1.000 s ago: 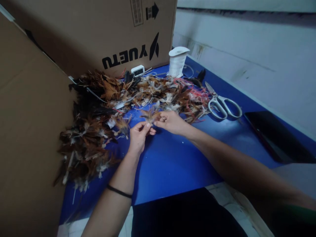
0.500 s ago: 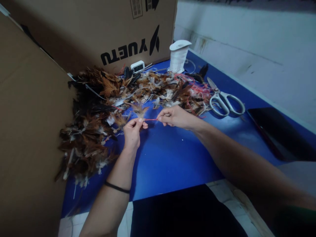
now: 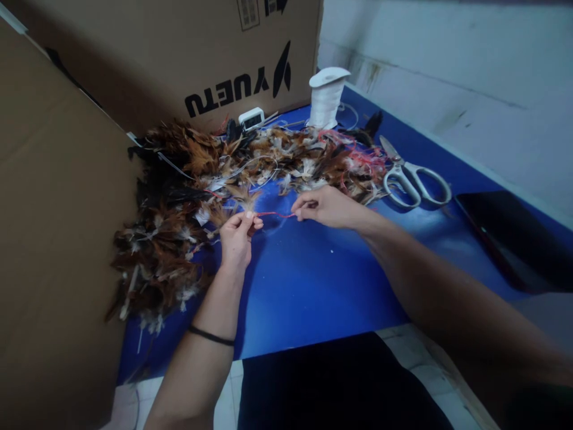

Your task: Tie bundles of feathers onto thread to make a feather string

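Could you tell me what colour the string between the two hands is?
Red string, seen in the head view.

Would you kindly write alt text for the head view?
Two bare hands stretch a red string between them: left hand pinching a small feather tuft, right hand the other end, over a blue table beside a feather pile and scissors.

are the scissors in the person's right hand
No, the scissors lie on the blue table, while the right hand pinches a red thread.

White-handled scissors on blue table; white thread spool beside cardboard box
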Demonstrator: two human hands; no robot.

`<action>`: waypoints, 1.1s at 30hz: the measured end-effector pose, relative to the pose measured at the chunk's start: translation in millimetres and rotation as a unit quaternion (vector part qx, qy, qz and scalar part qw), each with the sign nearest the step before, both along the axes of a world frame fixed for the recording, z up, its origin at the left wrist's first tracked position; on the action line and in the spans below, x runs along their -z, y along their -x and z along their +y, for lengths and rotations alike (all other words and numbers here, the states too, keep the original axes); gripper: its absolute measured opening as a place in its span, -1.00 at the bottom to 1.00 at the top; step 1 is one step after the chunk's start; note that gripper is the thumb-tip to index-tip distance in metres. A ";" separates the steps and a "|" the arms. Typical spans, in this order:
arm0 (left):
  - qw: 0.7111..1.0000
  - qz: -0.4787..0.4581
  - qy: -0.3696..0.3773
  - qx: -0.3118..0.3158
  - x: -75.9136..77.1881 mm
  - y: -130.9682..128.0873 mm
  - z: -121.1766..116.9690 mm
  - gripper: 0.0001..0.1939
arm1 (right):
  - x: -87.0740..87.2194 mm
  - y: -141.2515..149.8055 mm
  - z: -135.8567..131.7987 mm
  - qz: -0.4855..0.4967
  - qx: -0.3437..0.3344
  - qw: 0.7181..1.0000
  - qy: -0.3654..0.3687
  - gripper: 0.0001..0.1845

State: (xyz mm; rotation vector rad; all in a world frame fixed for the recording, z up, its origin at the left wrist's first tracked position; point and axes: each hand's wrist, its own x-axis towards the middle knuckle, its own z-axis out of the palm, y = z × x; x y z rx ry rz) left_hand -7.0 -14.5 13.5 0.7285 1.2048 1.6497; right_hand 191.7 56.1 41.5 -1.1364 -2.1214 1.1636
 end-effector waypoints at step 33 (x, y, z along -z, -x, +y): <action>0.995 -0.022 0.026 0.096 -3.4 -16.6 -7.9 -0.74 | 15.0 35.8 -23.3 0.177 0.016 0.978 0.110 -0.94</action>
